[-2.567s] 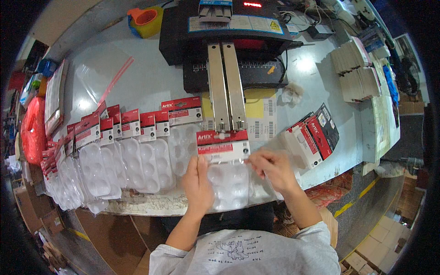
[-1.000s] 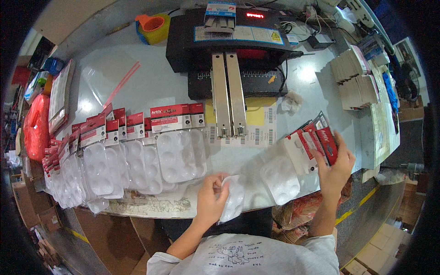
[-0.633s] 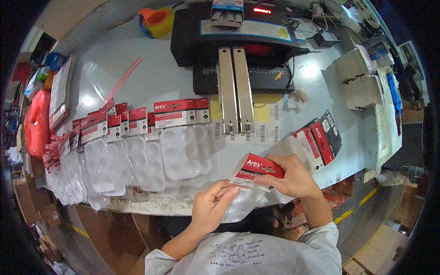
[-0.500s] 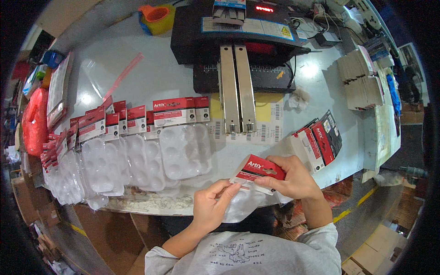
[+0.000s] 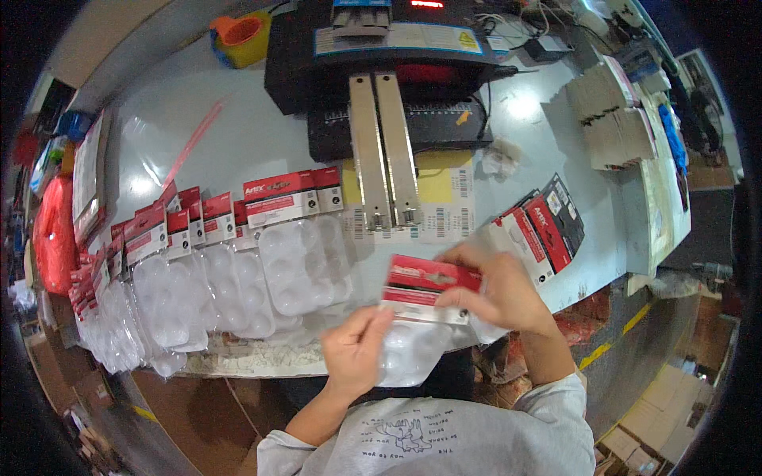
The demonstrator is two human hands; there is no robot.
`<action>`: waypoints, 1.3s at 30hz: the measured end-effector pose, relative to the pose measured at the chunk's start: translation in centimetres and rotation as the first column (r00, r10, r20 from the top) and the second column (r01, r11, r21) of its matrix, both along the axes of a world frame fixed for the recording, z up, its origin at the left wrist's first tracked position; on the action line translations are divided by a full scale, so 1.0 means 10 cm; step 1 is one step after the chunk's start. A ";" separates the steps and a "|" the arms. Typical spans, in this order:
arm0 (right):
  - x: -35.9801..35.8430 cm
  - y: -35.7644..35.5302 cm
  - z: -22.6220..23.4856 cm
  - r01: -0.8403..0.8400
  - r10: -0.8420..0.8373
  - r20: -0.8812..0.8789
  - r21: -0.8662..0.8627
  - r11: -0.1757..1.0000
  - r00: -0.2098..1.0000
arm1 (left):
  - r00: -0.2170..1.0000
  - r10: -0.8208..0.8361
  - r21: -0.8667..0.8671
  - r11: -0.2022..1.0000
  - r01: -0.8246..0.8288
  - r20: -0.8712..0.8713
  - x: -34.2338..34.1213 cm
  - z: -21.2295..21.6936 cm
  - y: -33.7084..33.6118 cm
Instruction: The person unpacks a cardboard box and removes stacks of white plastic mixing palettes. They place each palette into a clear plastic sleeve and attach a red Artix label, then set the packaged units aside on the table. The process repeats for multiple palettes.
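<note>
While the pale bench (image 5: 238,135) is being viewed from above, a red header card (image 5: 432,287) is being held against the top of a clear blister tray (image 5: 413,353) just in front of the bench's near edge. The card is a folded strip, red along its upper part with a white band beneath, and a small hang slot is showing near its middle; it is being tilted slightly down to the right. The tray below it is transparent, with rounded pockets moulded into it, and is being seen partly against the person's grey shirt.

The right hand (image 5: 500,289) is being closed on the card's right end, fingers curled over the front. The left hand (image 5: 357,349) is being pinched on the tray's left edge, its fingertips touching the card's lower left corner.

Left of the held card, a row of finished packs (image 5: 238,262) with red headers is lying overlapped along the bench. Right of it, a stack of loose red and black cards (image 5: 544,226) is resting near the bench's edge. Beyond it, a black sealing machine (image 5: 397,71) with two metal bars (image 5: 385,151) is standing.
</note>
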State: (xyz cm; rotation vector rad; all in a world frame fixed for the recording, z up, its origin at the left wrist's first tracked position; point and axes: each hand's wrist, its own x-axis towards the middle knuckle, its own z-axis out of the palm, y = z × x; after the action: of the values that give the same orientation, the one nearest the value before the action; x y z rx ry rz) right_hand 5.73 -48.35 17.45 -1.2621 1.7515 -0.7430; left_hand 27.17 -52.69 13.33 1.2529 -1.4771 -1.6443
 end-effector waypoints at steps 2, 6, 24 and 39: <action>-0.01 0.03 -0.11 0.224 -0.207 0.159 -0.095 0.970 0.965 | 0.994 0.112 -0.010 0.994 -0.112 -0.003 0.02 -0.03 -0.03; 0.03 0.19 -0.23 0.053 -0.199 0.414 0.339 0.939 0.888 | 0.980 0.192 0.049 0.981 -0.189 -0.057 0.05 -0.10 -0.08; 0.18 -0.21 -0.63 0.419 -0.508 0.617 0.299 0.858 0.600 | 0.988 0.152 -0.009 0.988 -0.152 0.018 -0.25 -0.48 -0.50; 0.25 0.33 -0.30 0.303 -0.484 -0.410 -0.432 0.850 0.773 | 0.872 0.252 -0.329 0.938 -0.112 0.419 0.14 -0.22 -0.84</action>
State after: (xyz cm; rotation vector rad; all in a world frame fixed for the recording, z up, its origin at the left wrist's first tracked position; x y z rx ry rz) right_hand 8.24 -45.01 14.45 -1.4172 2.4617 -1.0698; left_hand 28.58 -61.10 11.15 1.6173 -1.7339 -0.9914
